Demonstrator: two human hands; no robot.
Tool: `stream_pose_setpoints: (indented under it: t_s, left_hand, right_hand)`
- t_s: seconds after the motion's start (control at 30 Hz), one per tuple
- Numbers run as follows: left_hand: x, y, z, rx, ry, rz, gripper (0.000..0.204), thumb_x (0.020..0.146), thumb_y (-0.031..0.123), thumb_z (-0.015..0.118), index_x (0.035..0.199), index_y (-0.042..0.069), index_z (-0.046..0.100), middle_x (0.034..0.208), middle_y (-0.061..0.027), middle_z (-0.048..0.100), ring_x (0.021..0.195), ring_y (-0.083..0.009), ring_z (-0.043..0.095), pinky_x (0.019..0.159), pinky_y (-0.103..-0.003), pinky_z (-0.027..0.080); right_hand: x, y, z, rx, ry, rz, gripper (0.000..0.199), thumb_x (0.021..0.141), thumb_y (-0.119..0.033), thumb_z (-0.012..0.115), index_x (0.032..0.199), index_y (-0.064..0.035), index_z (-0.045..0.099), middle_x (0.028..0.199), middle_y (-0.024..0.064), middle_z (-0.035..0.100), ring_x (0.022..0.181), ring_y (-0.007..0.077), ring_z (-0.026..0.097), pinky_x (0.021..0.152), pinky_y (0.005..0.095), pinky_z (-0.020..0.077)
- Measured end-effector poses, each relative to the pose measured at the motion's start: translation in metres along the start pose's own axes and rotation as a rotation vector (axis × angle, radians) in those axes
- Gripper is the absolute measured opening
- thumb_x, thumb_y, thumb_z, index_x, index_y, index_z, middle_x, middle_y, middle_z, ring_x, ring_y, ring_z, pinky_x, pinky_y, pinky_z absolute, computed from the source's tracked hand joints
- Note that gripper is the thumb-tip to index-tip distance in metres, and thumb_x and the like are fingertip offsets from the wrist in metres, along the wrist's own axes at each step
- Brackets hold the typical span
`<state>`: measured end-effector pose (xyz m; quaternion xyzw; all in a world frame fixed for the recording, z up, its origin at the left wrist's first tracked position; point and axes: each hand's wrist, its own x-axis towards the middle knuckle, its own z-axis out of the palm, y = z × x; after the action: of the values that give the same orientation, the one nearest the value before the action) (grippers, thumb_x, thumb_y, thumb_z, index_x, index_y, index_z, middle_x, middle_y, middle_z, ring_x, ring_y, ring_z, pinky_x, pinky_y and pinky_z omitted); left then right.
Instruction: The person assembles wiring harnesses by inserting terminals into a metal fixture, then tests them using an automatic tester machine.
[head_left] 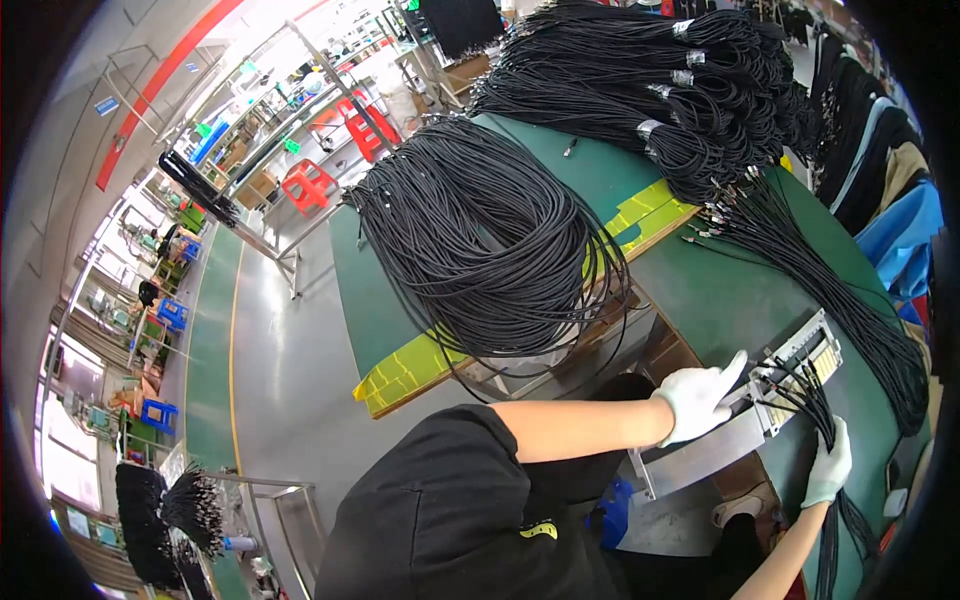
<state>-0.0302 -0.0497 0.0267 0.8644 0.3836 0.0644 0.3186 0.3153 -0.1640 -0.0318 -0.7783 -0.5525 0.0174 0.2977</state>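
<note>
At the right, a metal fixture point(800, 370) with a row of pale slots sits on the green table, and several black cable ends lie across it. My left hand point(697, 402), in a white glove, is at the fixture's near left side. One finger stretches up toward the cable ends, and nothing shows in its grasp. In a white glove too, my right hand point(829, 465) is closed round a bundle of black cables point(815, 405) just below the fixture. The cables run from the fixture through that hand and hang down below it. Its fingertips are partly hidden.
A large coil of black cables point(480, 230) lies on the green table to the left, with tied bundles point(660, 90) behind it. More loose cables point(830, 280) with metal ends stretch along the right. Yellow tape point(400, 375) lines the table edge. Red stools point(308, 185) stand beyond.
</note>
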Motion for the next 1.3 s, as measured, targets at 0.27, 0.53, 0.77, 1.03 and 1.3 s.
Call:
stream_pose_setpoints:
  t_s: [0.27, 0.53, 0.77, 1.03, 1.3]
  left_hand:
    - [-0.019, -0.001, 0.024, -0.282, -0.054, -0.060, 0.094, 0.087, 0.023, 0.059, 0.157, 0.004, -0.001, 0.100, -0.0287, 0.064, 0.086, -0.0438, 0.065, 0.081, -0.050, 0.050]
    - [-0.028, -0.004, 0.028, -0.313, 0.042, -0.100, 0.102, 0.086, 0.030, 0.067, 0.158, 0.004, 0.001, 0.073, -0.0145, 0.063, 0.061, -0.0300, 0.061, 0.061, -0.040, 0.050]
    - [-0.025, -0.004, 0.035, -0.278, 0.073, -0.024, 0.100, 0.086, 0.025, 0.071, 0.158, 0.002, 0.005, 0.060, -0.0059, 0.057, 0.054, -0.0230, 0.057, 0.057, -0.036, 0.048]
    - [-0.028, -0.006, 0.037, -0.222, 0.142, 0.018, 0.100, 0.085, 0.016, 0.073, 0.159, 0.006, 0.008, 0.061, -0.0025, 0.052, 0.054, -0.0154, 0.051, 0.058, -0.031, 0.047]
    - [-0.028, -0.011, 0.031, -0.250, 0.094, -0.006, 0.096, 0.085, 0.017, 0.074, 0.159, 0.007, 0.014, 0.061, 0.0000, 0.051, 0.055, -0.0118, 0.049, 0.059, -0.028, 0.045]
  right_hand:
    - [-0.003, -0.005, -0.015, -0.006, -0.077, -0.116, 0.036, 0.080, 0.008, 0.065, 0.115, -0.0021, 0.061, 0.107, 0.0152, 0.065, 0.102, 0.0324, 0.064, 0.091, 0.0348, 0.0487]
    - [-0.003, -0.055, -0.022, -0.123, 0.031, -0.166, 0.034, 0.075, -0.002, 0.074, 0.107, -0.0053, 0.065, 0.102, 0.0155, 0.066, 0.099, 0.0364, 0.063, 0.087, 0.0400, 0.0495]
    - [-0.002, -0.089, -0.031, -0.071, -0.066, -0.134, 0.074, 0.073, -0.053, 0.077, 0.127, -0.0054, 0.061, 0.113, 0.0194, 0.067, 0.108, 0.0368, 0.062, 0.095, 0.0433, 0.0485]
    - [0.018, -0.068, -0.028, 0.114, -0.170, 0.114, 0.046, 0.077, -0.044, 0.076, 0.099, -0.0045, 0.069, 0.091, 0.0165, 0.069, 0.089, 0.0328, 0.067, 0.081, 0.0387, 0.0509]
    - [0.029, -0.058, -0.012, -0.187, 0.052, -0.141, 0.070, 0.070, -0.052, 0.079, 0.126, -0.0134, 0.062, 0.122, 0.0111, 0.065, 0.113, 0.0345, 0.058, 0.095, 0.0448, 0.0474]
